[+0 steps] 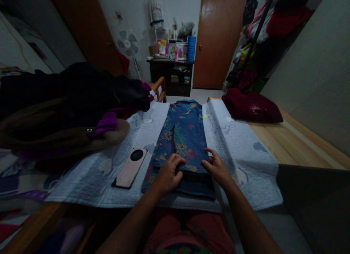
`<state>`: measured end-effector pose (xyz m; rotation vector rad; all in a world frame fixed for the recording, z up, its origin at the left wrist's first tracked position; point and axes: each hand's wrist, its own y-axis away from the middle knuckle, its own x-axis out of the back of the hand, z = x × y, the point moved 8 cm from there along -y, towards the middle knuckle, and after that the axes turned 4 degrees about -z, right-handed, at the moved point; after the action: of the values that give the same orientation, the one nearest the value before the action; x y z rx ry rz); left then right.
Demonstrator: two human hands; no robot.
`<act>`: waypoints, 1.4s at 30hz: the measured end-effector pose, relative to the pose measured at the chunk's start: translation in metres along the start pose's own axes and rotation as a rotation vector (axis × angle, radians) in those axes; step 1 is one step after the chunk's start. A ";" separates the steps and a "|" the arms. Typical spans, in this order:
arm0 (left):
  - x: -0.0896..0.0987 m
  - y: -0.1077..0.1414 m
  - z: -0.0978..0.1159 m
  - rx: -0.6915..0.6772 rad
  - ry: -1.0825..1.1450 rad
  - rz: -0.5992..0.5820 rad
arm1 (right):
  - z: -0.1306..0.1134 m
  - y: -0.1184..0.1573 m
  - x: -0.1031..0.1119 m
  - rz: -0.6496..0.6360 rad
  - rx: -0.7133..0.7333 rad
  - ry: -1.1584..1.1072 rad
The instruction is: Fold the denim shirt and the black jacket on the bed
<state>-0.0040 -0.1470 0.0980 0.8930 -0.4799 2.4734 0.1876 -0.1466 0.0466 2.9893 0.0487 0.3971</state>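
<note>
A blue denim garment (pixel 188 133) with a red, yellow and green floral print lies folded lengthwise in front of me. Its near end shows two layers, one hem lying above the other; whether it is trousers or a jacket I cannot tell. My left hand (pixel 171 174) rests at the near hem of the upper layer, fingers curled over the cloth and thumb bent in. At the right corner of that same layer, my right hand (pixel 216 166) pinches the edge between thumb and fingers. A pink phone (pixel 131 168) with a round black camera lies left of the garment.
A pale quilted cover (pixel 240 152) lies under everything. Dark clothes (pixel 68 90) are heaped on the left. A maroon folded cloth (pixel 251 106) sits at the right on a wooden board (pixel 295 141). Farther back stand a fan (pixel 128 44) and a dark cabinet (pixel 169 84).
</note>
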 end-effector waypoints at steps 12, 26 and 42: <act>0.012 -0.019 -0.010 0.044 0.028 -0.100 | 0.025 -0.026 0.014 0.023 -0.044 0.322; 0.012 -0.075 -0.011 0.011 -0.011 -0.154 | -0.003 -0.078 -0.007 -0.090 -0.092 -0.221; 0.069 -0.063 -0.088 0.356 0.717 0.486 | -0.039 -0.147 -0.018 -0.044 0.090 -0.367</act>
<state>-0.0622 -0.0328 0.0902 -0.0691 0.0086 3.1386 0.1574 0.0029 0.0604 3.0889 0.0984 -0.1658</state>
